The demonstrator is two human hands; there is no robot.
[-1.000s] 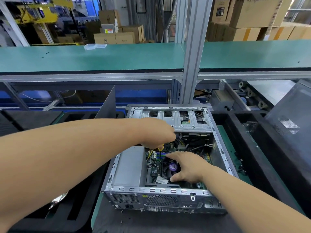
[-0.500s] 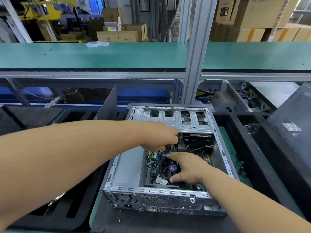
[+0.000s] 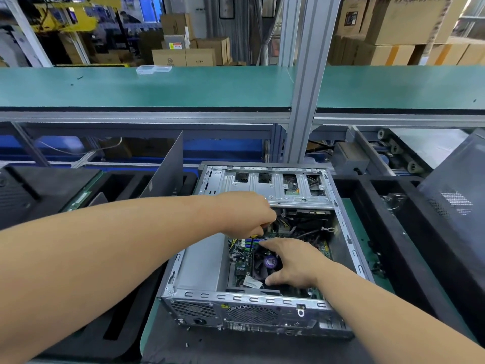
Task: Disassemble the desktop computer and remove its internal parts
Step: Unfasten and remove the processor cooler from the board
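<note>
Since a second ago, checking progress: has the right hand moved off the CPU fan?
No. The right hand remains on the CPU fan, no shift against the computer case.

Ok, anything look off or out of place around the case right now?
Nothing damaged or spilled. The computer case lies open with both hands inside; a loose dark side panel stands propped behind the left arm, and small specks lie before the case.

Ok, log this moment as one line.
stage: case open | left hand: gripping cables inside computer case | right hand: spread over CPU fan | fan not yet lifted
</note>
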